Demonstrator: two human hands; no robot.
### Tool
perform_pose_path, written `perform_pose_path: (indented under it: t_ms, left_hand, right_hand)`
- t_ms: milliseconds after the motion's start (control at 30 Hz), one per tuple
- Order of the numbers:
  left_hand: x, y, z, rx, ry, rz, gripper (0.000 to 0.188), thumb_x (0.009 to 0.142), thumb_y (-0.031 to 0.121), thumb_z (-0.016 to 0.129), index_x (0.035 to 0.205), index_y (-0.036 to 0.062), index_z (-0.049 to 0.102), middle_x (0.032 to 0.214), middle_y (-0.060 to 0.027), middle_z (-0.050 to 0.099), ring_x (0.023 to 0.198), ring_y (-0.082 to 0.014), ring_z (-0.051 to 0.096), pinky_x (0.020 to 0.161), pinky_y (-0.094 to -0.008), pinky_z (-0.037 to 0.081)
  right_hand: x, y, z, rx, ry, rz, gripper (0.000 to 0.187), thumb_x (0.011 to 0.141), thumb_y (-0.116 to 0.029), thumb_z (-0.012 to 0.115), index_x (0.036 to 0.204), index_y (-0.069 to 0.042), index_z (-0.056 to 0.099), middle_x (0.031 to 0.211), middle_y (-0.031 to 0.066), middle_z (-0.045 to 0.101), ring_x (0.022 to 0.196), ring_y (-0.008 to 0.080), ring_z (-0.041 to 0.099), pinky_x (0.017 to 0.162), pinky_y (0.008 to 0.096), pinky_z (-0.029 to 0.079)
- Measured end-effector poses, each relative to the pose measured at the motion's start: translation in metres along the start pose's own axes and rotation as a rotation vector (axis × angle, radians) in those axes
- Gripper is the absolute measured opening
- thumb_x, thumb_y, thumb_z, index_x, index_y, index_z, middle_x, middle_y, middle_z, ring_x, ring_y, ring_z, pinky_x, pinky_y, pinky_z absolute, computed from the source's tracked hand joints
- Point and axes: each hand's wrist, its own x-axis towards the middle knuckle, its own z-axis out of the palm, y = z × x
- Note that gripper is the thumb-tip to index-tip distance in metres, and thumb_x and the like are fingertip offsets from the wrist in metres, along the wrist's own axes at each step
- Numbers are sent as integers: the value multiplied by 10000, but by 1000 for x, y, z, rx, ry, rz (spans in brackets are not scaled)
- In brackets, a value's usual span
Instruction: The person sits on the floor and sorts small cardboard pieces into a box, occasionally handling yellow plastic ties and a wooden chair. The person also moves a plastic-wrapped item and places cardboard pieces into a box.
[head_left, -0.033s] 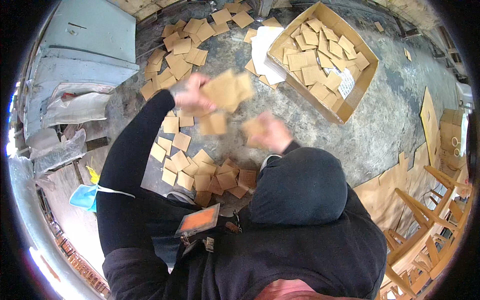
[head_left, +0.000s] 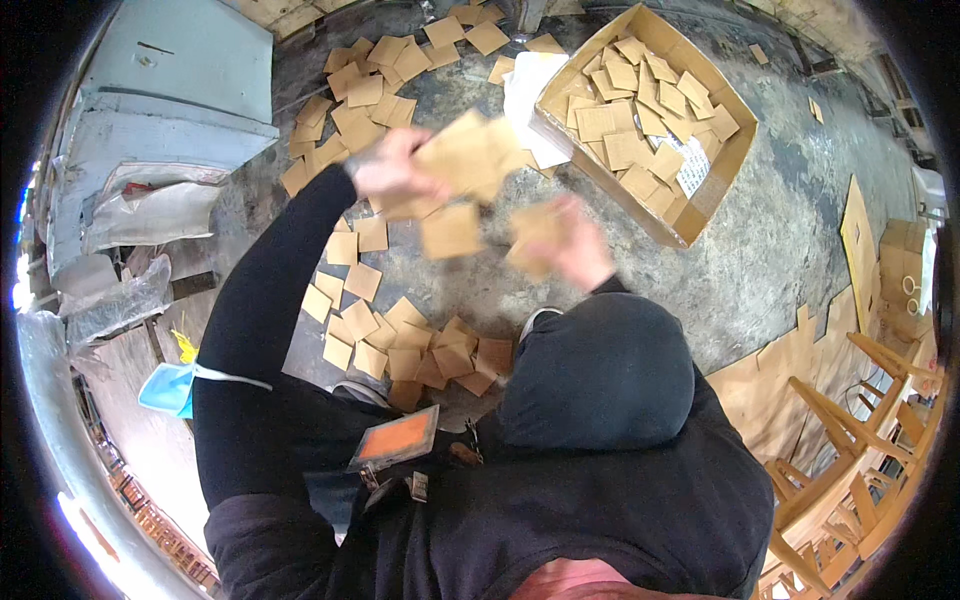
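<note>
Left hand [head_left: 388, 168] grips a stack of brown squares [head_left: 470, 155], just left of the box [head_left: 712, 190]. Right hand [head_left: 575, 245] holds one blurred square [head_left: 533, 238] below the box's near corner. Another square [head_left: 452, 230] sits between the hands. Loose squares [head_left: 400, 345] litter the floor [head_left: 780, 260] left of the box.

An open, shallow brown cardboard box [head_left: 700, 205] sits on the grey floor at upper right, holding loose tan cardboard squares and a white printed paper slip [head_left: 693, 166] near its right wall. A small rectangular orange badge card in a clear holder [head_left: 396, 437] hangs at the person's chest, lower centre. Crumpled clear plastic bags [head_left: 125, 300] lie at left.
</note>
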Motion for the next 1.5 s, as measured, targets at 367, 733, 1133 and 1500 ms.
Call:
perform_pose_path:
  t_ms: [367, 733, 1133, 1500]
  left_hand:
    - [93, 50, 107, 664, 656, 431, 541, 761, 405, 694, 1107, 22, 534, 933, -205, 611, 876, -347, 628, 736, -469, 508]
    - [-123, -154, 267, 1160, -76, 308, 511, 830, 336, 588, 1267, 75, 540, 1351, -175, 470, 1298, -334, 401, 982, -546, 367]
    - [-45, -123, 175, 254, -49, -194, 312, 812, 199, 697, 1089, 64, 649, 996, -99, 689, 924, -251, 663, 869, -360, 511]
    - [41, 9, 114, 79, 307, -108, 799, 632, 463, 851, 1127, -39, 472, 987, -175, 618, 919, -237, 620, 758, -359, 501]
  right_hand:
    - [39, -23, -81, -407, 455, -572, 609, 788, -260, 776, 1280, -8, 519, 1191, 194, 586, 1111, 333, 560, 955, 419, 442]
    - [-66, 81, 122, -773, -827, -1231, 225, 823, -254, 569, 1041, -251, 625, 1024, -57, 574, 992, 171, 508, 828, 333, 408]
    - [-11, 60, 93, 202, -562, -64, 97, 848, -72, 676, 927, -97, 627, 985, -1, 600, 1000, 147, 550, 894, 341, 436]
    - [37, -15, -28, 469, 115, -279, 49, 852, -50, 690, 888, -33, 662, 894, 17, 667, 849, 106, 602, 815, 283, 487]
